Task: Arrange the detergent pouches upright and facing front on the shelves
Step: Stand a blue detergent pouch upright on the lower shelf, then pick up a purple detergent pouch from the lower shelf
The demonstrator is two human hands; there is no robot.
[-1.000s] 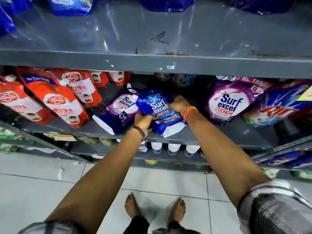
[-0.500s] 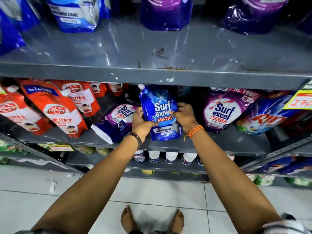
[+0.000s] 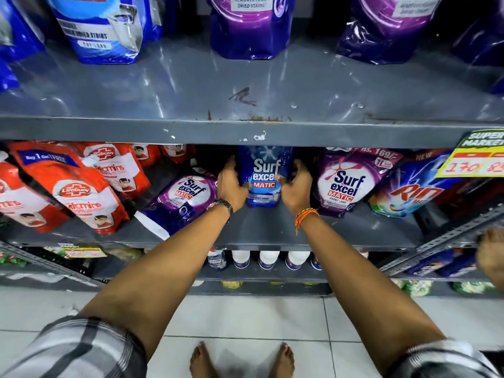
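A blue Surf Excel Matic pouch stands upright on the middle grey shelf, label to the front, its top hidden behind the upper shelf's lip. My left hand grips its left side and my right hand grips its right side. Just left of it a purple Surf Excel pouch lies tilted on its back. To the right a second purple Surf Excel pouch leans upright, beside a blue Rin pouch.
Red Lifebuoy pouches lean at the left of the same shelf. Blue and purple pouches stand at the back of the upper shelf. A yellow price tag hangs at right. White bottles sit on the shelf below. Another person's foot shows at far right.
The blue pouch went from lying tilted in both hands to standing upright, then moved further back on the shelf. The camera has moved closer and tilted up.
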